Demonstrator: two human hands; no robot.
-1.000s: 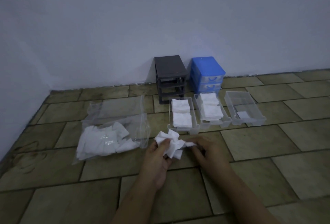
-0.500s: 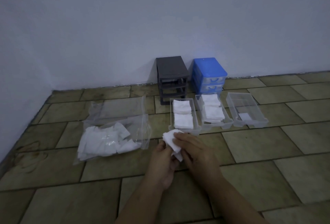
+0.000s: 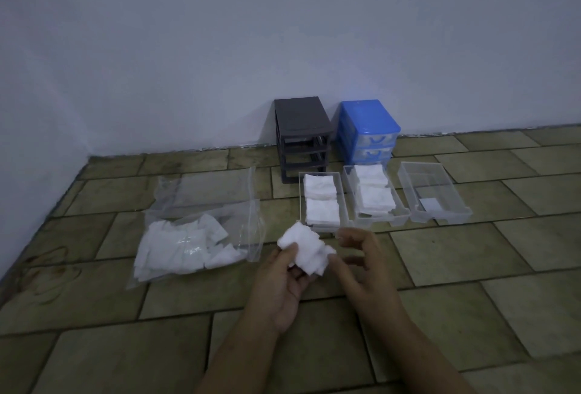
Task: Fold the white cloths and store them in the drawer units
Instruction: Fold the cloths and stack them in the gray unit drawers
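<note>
A crumpled white cloth [image 3: 304, 246] is held in my left hand [image 3: 283, 280], thumb on top and fingers curled beneath it. My right hand [image 3: 364, 264] hovers just right of the cloth, blurred, fingers loosely curled, with one fingertip near the cloth's right corner. Three clear drawers lie on the floor behind: the left drawer [image 3: 343, 205] and the middle drawer [image 3: 399, 216] hold folded white cloths, the right drawer [image 3: 452, 205] holds only a small label. A grey drawer unit [image 3: 301, 129] stands empty against the wall beside a blue drawer unit [image 3: 367, 123].
A clear plastic bag [image 3: 204, 202] with several unfolded white cloths [image 3: 179, 246] lies on the tiled floor to the left. The white wall rises right behind the drawer units. Bare tiles stretch in front and to the right.
My right hand has lifted off the cloth and shifted right. The cloth stays bunched in my left hand, a little higher than before.
</note>
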